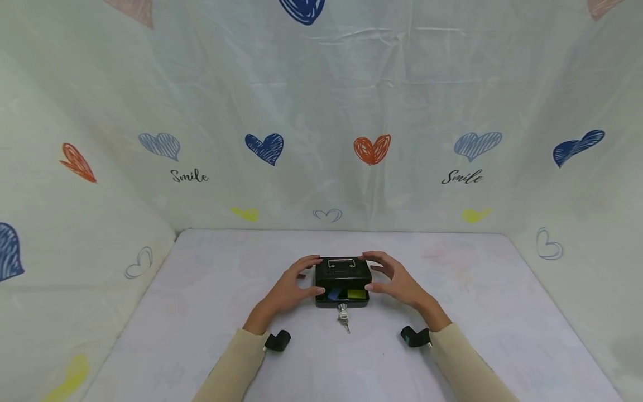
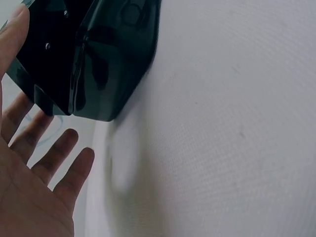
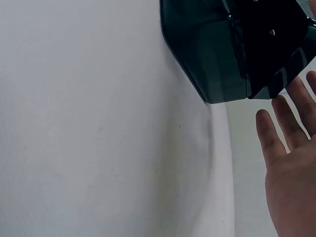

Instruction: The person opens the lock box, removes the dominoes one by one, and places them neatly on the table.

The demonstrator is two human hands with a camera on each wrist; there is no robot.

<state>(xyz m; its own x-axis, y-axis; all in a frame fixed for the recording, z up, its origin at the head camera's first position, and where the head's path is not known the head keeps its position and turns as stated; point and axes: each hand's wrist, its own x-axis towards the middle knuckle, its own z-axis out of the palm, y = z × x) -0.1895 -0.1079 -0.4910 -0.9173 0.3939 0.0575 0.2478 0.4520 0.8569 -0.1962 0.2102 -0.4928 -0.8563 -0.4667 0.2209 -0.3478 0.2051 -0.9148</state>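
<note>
Together, left fingers (image 1: 305, 261) and right fingers (image 1: 378, 257) grasp the glossy black lid (image 1: 346, 274) of a rectangular box (image 1: 325, 304).

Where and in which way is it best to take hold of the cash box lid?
Probably hold the lid by its two front corners, coming from left and right: its front edge stands raised above the base, leaving room underneath, while the keys are at the front middle.
</note>
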